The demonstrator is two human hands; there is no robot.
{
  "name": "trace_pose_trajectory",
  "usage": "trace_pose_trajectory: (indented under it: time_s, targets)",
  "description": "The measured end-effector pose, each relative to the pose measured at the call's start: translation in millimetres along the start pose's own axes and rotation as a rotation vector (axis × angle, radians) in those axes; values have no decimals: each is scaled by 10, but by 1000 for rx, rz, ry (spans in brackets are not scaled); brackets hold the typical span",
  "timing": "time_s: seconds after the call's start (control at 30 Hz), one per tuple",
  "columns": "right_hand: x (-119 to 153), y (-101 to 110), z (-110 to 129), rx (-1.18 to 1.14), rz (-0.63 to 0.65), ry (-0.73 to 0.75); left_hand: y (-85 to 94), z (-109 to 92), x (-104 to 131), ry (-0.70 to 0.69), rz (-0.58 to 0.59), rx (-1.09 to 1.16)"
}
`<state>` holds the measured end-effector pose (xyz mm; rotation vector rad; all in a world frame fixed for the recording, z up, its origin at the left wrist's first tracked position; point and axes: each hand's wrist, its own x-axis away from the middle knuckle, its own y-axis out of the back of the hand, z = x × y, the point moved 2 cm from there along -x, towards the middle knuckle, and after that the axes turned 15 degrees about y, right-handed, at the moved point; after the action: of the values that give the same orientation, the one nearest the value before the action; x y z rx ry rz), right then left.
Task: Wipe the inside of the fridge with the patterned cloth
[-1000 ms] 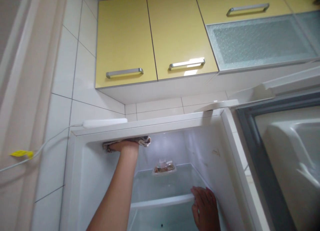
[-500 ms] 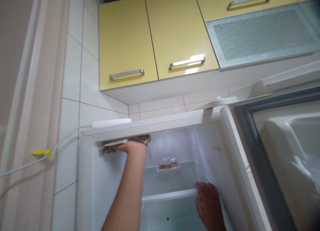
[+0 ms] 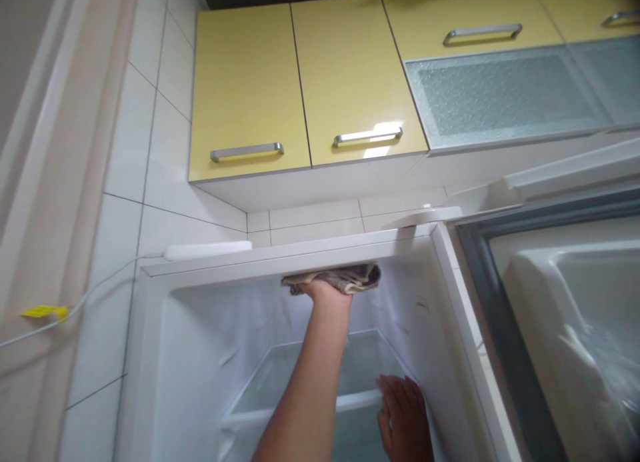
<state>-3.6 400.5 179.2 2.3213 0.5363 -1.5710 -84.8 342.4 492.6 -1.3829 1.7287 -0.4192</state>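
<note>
My left hand [image 3: 327, 291], palm up, presses a folded brown-and-cream patterned cloth [image 3: 366, 277] against the ceiling of the open refrigerator [image 3: 290, 252]. Most of its fingers are hidden by the cloth. Lower right, my right hand [image 3: 406, 412] rests at the front edge of the glass shelf [image 3: 360, 400], close to the inner right wall. Its fingers are extended side by side and the thumb stands a little apart; nothing shows in it. My left forearm covers the middle of the shelf.
The refrigerator door [image 3: 560, 302] stands open on the right. Yellow wall cabinets [image 3: 250, 89] with metal handles hang above. A white cable [image 3: 95, 287] with a yellow tag [image 3: 45, 312] runs along the tiled wall at left, reaching a flat white object [image 3: 207, 250] on the refrigerator top.
My left hand has slid the cloth rightward along the refrigerator ceiling, from the left corner to past the middle. My forearm now hides the small food tray. My right hand stays at the shelf edge.
</note>
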Motion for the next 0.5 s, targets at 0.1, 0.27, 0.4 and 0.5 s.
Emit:
trace_pose_trajectory:
  time_s: [0.1,0.27,0.4,0.5]
  targets:
    - [-24,20,-9,3,-11,2,-241,286,97,108,20,94]
    - [-39,39,-12,8,-1,15,-345,154,310,60,6,73]
    - [-26,38,8,14,6,-21,-73,-454,506,-162,-89,93]
    - [-6,26,23,-3,30,-63,254,-916,562,-277,-161,98]
